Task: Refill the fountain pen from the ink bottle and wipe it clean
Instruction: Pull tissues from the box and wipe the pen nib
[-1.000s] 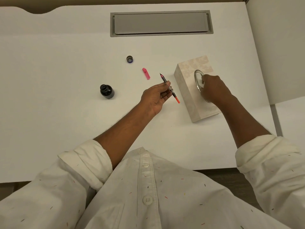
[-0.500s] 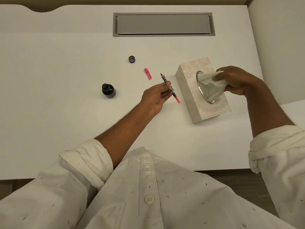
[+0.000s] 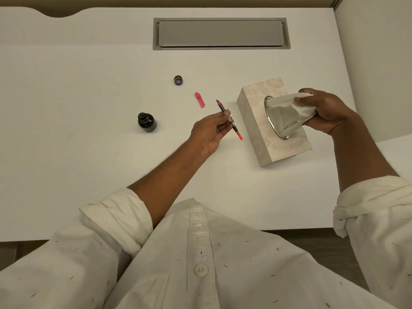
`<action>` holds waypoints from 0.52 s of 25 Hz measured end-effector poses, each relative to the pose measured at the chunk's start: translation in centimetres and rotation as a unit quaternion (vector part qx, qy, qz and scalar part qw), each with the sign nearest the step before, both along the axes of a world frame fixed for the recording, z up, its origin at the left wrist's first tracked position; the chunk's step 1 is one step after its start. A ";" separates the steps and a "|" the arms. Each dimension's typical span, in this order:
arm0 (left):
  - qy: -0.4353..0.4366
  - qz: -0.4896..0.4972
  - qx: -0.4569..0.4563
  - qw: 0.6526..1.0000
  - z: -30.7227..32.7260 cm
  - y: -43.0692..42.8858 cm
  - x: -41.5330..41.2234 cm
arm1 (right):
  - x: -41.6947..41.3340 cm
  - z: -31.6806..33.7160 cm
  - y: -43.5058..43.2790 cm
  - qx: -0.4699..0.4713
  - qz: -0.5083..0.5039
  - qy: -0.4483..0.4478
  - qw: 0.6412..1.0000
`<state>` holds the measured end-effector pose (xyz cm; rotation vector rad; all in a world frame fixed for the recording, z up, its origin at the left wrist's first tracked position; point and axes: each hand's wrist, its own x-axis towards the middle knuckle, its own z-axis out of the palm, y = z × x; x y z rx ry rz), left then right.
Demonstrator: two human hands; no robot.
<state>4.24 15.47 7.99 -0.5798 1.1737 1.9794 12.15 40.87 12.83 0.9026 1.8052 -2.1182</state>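
"So, which step are we on?"

"Wiping, we'd say, since the filling looks done. Our left hand (image 3: 211,130) pinches the pen (image 3: 234,129) between thumb and fingertips, nib pointing far and red end near, just left of the tissue box (image 3: 253,130). Our right hand (image 3: 323,112) grips a tissue (image 3: 287,114) with its fingers curled round the upper part. The tissue's lower end sits in the box's metal ring (image 3: 276,132)."

"And the next move?"

"We judge the tissue must come free of the ring before it can meet the pen. Nothing holds the box down, so a sharp tug could drag or tip it. A steady pull up and toward us suits better. Then we bring the tissue to the nib rather than the nib to the tissue — less chance of flicking ink."

"How much room have we?"

"Most of it lies near us, on the desk (image 3: 89,97) between our hands and the near edge. To the left the ink bottle (image 3: 146,122) stands open, well apart from the pen. Its bottle cap (image 3: 178,80) lies farther off, and the pink pen cap (image 3: 200,99) lies between that and the nib. On the right it is tighter — the desk's right edge and a side panel (image 3: 379,63) run close beside the box, so our right arm has little room to swing outward."
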 end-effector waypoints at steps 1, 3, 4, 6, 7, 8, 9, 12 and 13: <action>0.000 -0.001 0.001 1.000 0.0 0.0 0.1 | 0.1 -0.1 -0.1 -0.005 -0.016 0.004 1.000; -0.001 -0.003 0.004 1.000 -0.1 0.0 0.2 | 0.2 -0.1 -0.4 0.003 -0.057 0.009 0.998; -0.001 -0.007 0.007 1.000 -0.2 0.2 0.3 | 0.1 -0.1 -0.6 0.021 -0.080 0.009 0.997; -0.002 -0.021 0.014 1.000 -0.2 0.7 0.5 | -0.1 -0.1 -1.2 0.085 -0.113 0.003 0.990; -0.004 -0.031 0.020 0.999 -0.2 1.1 0.7 | -0.2 -0.2 -1.6 0.122 -0.120 -0.003 0.985; -0.006 -0.041 0.025 0.999 -0.2 1.6 0.9 | -0.3 -0.4 -2.0 0.159 -0.121 -0.010 0.980; -0.009 -0.051 0.029 0.998 -0.1 2.2 1.1 | -0.4 -0.6 -2.4 0.199 -0.118 -0.016 0.973; -0.019 -0.066 0.039 0.997 0.2 4.2 1.7 | -0.3 -1.2 -3.2 0.360 -0.066 -0.024 0.930; -0.019 -0.067 0.040 0.997 0.3 4.8 1.9 | -0.1 -1.4 -3.4 0.409 -0.041 -0.019 0.912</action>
